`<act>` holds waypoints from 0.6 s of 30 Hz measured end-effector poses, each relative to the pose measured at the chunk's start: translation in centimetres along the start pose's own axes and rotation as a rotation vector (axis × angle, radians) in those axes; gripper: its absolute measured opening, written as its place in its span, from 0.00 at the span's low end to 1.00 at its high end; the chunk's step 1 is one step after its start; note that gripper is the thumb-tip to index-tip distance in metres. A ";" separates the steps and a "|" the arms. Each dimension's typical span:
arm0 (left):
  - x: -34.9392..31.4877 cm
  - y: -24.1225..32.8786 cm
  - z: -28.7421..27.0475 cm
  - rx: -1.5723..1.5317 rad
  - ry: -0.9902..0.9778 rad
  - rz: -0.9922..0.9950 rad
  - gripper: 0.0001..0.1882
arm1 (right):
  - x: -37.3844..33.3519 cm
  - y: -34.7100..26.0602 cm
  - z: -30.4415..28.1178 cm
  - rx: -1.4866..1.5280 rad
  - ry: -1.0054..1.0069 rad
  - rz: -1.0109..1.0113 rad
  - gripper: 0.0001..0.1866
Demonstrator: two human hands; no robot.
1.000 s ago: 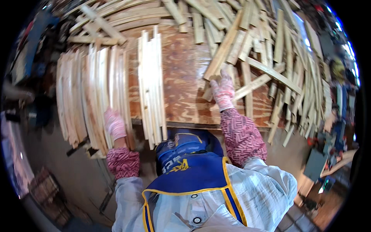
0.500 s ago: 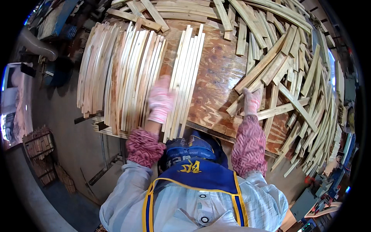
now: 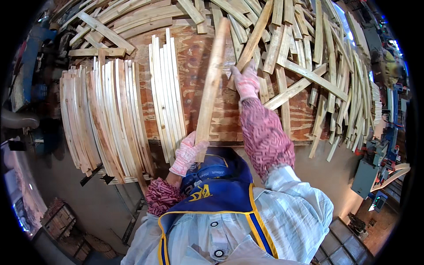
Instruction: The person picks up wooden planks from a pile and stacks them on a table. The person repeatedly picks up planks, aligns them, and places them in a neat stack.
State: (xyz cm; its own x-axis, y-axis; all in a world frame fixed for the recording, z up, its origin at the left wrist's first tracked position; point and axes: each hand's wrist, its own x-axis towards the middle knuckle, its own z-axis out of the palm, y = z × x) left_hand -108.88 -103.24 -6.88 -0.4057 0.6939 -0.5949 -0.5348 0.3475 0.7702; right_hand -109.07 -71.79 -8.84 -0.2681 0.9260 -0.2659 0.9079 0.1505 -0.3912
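My left hand (image 3: pixel 189 154), in a pink and white knit glove, is closed around the near end of a wooden slat (image 3: pixel 212 84). That slat slants up and away from me over the worktable, slightly blurred at its far end. Farther right, my gloved right hand (image 3: pixel 247 84) reaches to the edge of the loose pile, thumb and fingers on either side of another slat (image 3: pixel 256 37). Between the left hand and the stacked wood lies a narrow row of slats (image 3: pixel 165 97), side by side on edge.
A wide row of slats (image 3: pixel 104 115) stands on the left, overhanging the plywood tabletop (image 3: pixel 194 57). Jumbled slats (image 3: pixel 304 48) cover the right and far sides, several jutting past the edge. Grey-green machinery (image 3: pixel 364 176) stands at the right; a rack of wood pieces (image 3: pixel 64 223) stands lower left.
My left hand has left the rows and now holds a slat raised at a slant. The right hand has moved forward onto another slat. The view has shifted to the right.
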 end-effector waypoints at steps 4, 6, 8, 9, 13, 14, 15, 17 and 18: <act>-0.6 1.0 0.1 -0.224 0.016 -0.091 0.19 | 1.4 -2.8 0.5 -0.111 -0.067 0.180 0.50; -0.8 -0.1 -0.2 -0.274 0.040 -0.096 0.17 | 0.3 -1.8 0.1 0.162 -0.147 0.124 0.46; -0.4 -0.9 0.0 -0.287 0.045 -0.083 0.16 | -1.5 2.0 1.0 0.517 -0.152 -0.104 0.43; -0.4 -1.6 -0.4 -0.279 0.064 -0.072 0.16 | -4.4 3.1 0.8 0.415 -0.055 -0.305 0.42; 0.0 -1.4 0.0 -0.240 0.051 -0.022 0.17 | -12.8 11.0 4.8 1.059 -0.702 -0.014 0.23; -0.1 -0.8 0.1 -0.207 0.047 -0.019 0.18 | -14.4 11.8 5.8 1.077 -0.776 0.005 0.20; -0.3 -0.9 0.0 -0.175 0.066 -0.010 0.19 | -15.4 11.8 6.1 0.834 -0.772 -0.006 0.18; -0.6 -1.0 -0.3 -0.104 0.101 0.009 0.19 | -16.8 11.2 5.8 0.963 -0.853 0.125 0.18; -1.0 -1.0 -0.2 -0.146 0.118 0.019 0.20 | -17.0 11.1 5.8 0.982 -0.899 0.076 0.18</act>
State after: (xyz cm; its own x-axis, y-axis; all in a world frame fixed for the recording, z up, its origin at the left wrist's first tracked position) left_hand -108.08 -104.44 -7.11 -0.4964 0.6174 -0.6102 -0.6244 0.2344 0.7451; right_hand -96.30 -87.88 -13.80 -0.6904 0.3146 -0.6514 0.4245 -0.5529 -0.7170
